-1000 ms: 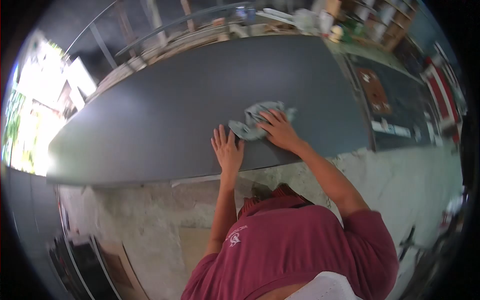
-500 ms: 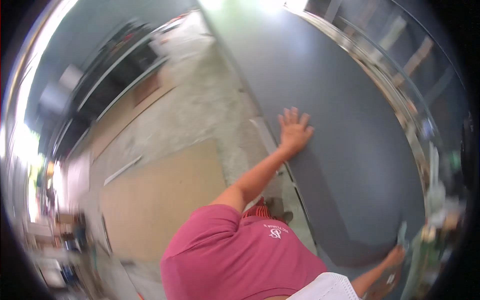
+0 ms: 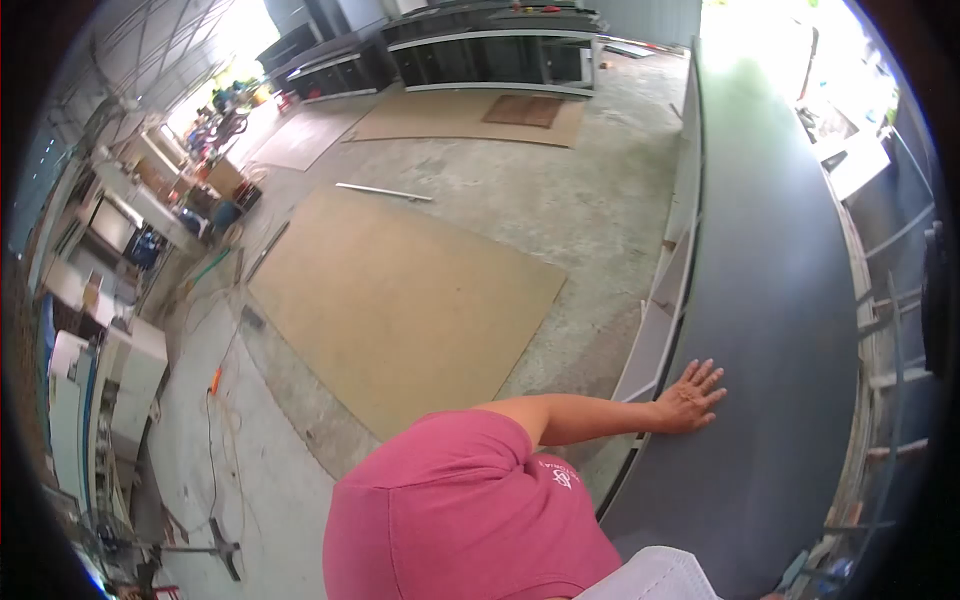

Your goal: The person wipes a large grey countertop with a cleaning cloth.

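My left hand (image 3: 690,397) lies flat on a long dark grey panel (image 3: 770,260), fingers spread, near the edge closest to me. Under the panel, a cabinet frame with pale compartments (image 3: 645,345) shows along that edge. Just a sliver of my right hand (image 3: 772,597) shows at the bottom of the view, by the panel's near end. Beside it is a pale bluish thin tool (image 3: 794,570), too small and cut off to name. The fingers of the right hand are mostly out of view.
A large tan board (image 3: 410,300) lies on the concrete floor to my left, with a white strip (image 3: 384,191) near its far edge. Dark cabinets (image 3: 490,62) stand at the back. A cord with an orange connector (image 3: 215,380) runs over the floor.
My view has swung left, showing more floor and the workshop. My left hand stays flat on the panel, now lower in view. My right hand has nearly left the frame.
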`<state>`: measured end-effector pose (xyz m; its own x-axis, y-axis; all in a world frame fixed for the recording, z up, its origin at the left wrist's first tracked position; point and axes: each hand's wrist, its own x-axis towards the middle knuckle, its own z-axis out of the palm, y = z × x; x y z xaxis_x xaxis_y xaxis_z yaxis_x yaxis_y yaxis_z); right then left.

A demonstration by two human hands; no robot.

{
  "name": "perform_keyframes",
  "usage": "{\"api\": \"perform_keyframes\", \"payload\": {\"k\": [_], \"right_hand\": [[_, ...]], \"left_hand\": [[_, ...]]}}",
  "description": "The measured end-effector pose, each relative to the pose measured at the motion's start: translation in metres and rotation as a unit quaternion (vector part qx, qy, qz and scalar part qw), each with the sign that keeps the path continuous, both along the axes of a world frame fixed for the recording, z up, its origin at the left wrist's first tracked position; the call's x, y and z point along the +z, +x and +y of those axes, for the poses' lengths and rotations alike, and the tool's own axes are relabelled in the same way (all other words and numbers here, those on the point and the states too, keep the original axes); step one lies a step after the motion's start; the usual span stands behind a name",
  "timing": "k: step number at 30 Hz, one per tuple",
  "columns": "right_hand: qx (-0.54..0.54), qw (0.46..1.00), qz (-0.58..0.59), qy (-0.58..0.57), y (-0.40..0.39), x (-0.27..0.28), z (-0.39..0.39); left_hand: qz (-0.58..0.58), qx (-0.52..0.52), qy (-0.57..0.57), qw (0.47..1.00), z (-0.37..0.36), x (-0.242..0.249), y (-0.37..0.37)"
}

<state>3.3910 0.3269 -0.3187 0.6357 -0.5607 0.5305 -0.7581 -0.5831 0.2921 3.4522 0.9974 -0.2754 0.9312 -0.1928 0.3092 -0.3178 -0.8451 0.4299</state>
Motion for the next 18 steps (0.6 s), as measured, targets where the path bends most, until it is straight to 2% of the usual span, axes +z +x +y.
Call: {"api": "perform_keyframes", "payload": {"k": [3, 5, 7, 11, 13, 14, 16, 17, 18], "right_hand": [[0.132, 0.991, -0.015, 0.007, 0.101, -0.037, 0.053], [0.233, 0.97, -0.054, 0.05, 0.137, -0.007, 0.158], [0.326, 0.941, -0.047, 0.079, 0.179, -0.002, 0.244], [0.421, 0.903, -0.009, 0.086, 0.198, 0.049, 0.458], [0.468, 0.876, -0.002, 0.116, 0.207, 0.049, 0.535], [0.501, 0.857, -0.012, 0.119, 0.21, 0.041, 0.569], [0.538, 0.831, 0.002, 0.144, 0.211, 0.045, 0.627], [0.541, 0.824, 0.026, 0.165, 0.206, 0.054, 0.656], [0.544, 0.823, 0.028, 0.161, 0.208, 0.055, 0.666]], "left_hand": [[0.008, -0.023, -0.03, 0.999, 0.007, 0.003, -0.004], [0.026, -0.058, -0.042, 0.997, 0.013, 0.003, -0.004], [0.006, -0.059, -0.057, 0.997, 0.018, -0.01, -0.006], [-0.009, -0.092, -0.063, 0.994, 0.049, -0.021, -0.017], [-0.017, -0.092, -0.042, 0.995, 0.079, -0.022, -0.036], [-0.028, -0.056, -0.035, 0.997, 0.095, -0.037, -0.045], [0.094, 0.002, -0.097, 0.991, 0.14, -0.072, -0.064], [0.174, 0.047, -0.043, 0.983, 0.173, -0.098, -0.076], [0.174, 0.049, -0.047, 0.982, 0.181, -0.094, -0.076]]}}
